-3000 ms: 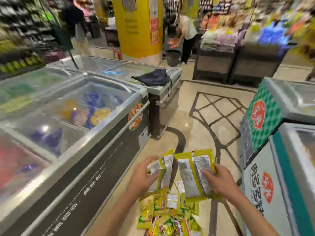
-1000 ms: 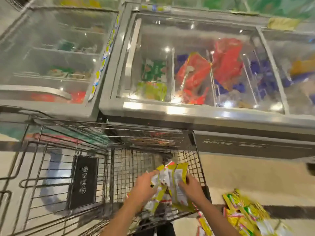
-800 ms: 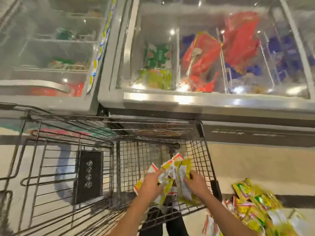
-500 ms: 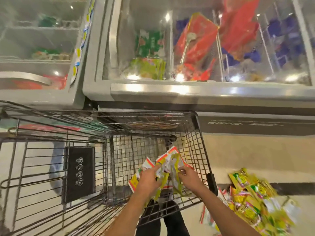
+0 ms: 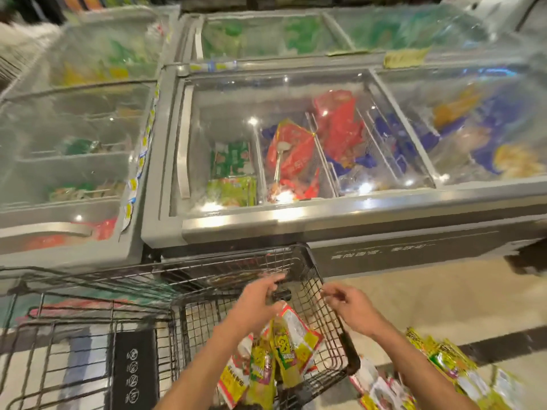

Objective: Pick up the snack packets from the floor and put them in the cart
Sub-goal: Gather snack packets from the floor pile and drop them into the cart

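Several yellow snack packets (image 5: 281,350) lie in a loose bunch inside the black wire cart (image 5: 321,287), just under my hands. My left hand (image 5: 256,304) hovers above them with relaxed fingers and holds nothing. My right hand (image 5: 352,310) hangs over the cart's right rim, fingers loosely curled and empty. More yellow and green snack packets (image 5: 444,365) lie scattered on the floor to the right of the cart.
Glass-topped chest freezers (image 5: 296,226) with red, green and blue goods stand right behind the cart. The cart's child seat flap (image 5: 133,368) is at the lower left. Beige floor (image 5: 429,294) stretches to the right, crossed by a dark stripe.
Both hands held packets over the cart half a second ago. Now they have let go and lifted, and the packets sit lower in the cart. The view has tilted up.
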Demonstrator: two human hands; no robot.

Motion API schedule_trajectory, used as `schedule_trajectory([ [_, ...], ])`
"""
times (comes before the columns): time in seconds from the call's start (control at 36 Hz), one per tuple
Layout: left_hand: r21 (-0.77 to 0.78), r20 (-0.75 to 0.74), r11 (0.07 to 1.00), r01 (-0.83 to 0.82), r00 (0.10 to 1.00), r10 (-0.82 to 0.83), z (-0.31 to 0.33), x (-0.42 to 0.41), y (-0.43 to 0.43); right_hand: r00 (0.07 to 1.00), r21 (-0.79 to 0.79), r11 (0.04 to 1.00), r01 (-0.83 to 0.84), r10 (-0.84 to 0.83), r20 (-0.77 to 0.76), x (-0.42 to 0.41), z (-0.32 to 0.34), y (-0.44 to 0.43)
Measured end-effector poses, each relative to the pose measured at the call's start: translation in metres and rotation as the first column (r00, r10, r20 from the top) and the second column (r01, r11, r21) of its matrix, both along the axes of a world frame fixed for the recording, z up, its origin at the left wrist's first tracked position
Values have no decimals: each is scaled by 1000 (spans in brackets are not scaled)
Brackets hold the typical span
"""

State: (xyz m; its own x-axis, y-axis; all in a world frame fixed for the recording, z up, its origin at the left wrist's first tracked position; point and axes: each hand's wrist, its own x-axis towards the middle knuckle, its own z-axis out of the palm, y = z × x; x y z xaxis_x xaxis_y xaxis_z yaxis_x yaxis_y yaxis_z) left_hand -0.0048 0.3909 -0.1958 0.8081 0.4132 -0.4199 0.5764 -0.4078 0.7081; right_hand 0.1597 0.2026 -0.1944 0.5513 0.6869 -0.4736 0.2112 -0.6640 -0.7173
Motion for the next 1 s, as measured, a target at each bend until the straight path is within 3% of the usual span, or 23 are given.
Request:
schedule_trajectory([
  [0.19,179,253,972,152,948,-194,121,43,13,975,207,975,83,-123,187,21,117,-17],
  [0.36,298,332,921,252,877,-348,179,68,2,934,337,932,135,-233,271,17,190,-45],
  [0.64,370,400,850,375,762,-510,214,96,-49,833,371,888,272,-410,371,8,211,-126],
  [1.0,409,370,694,592,588,-719,227,128,-173,686,405,749,524,-653,320,-38,197,-269],
])
